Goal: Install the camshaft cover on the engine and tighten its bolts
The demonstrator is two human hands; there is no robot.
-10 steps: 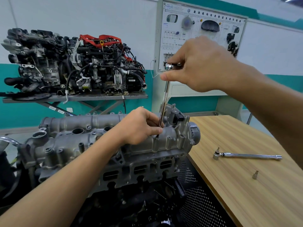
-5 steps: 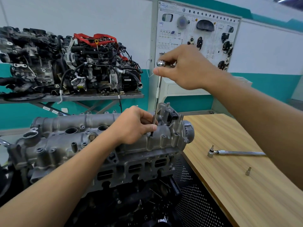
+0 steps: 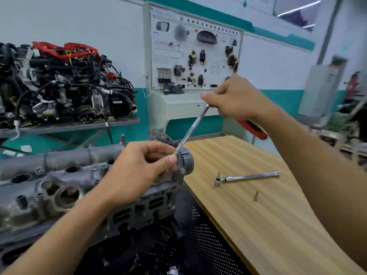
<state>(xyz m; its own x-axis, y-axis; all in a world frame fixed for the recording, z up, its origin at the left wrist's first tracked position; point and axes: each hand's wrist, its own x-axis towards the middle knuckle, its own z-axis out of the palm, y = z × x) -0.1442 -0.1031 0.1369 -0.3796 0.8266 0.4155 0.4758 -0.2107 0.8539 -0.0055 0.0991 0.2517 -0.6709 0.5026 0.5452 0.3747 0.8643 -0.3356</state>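
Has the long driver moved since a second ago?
Yes. It stood upright on the camshaft cover; now the driver leans toward the table, its tip pinched in the left hand by the cover's right end.

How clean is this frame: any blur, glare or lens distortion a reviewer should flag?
Head view: motion blur smears the board and the right-side background; the left hand, right hand and the tool they hold read clearly enough; light is even, with small glints on the wrench; the wide lens bows the table edge.

Head camera, wide view.
It is looking forward and down, close over the engine (image 3: 59, 175) and the worktop (image 3: 258, 225).
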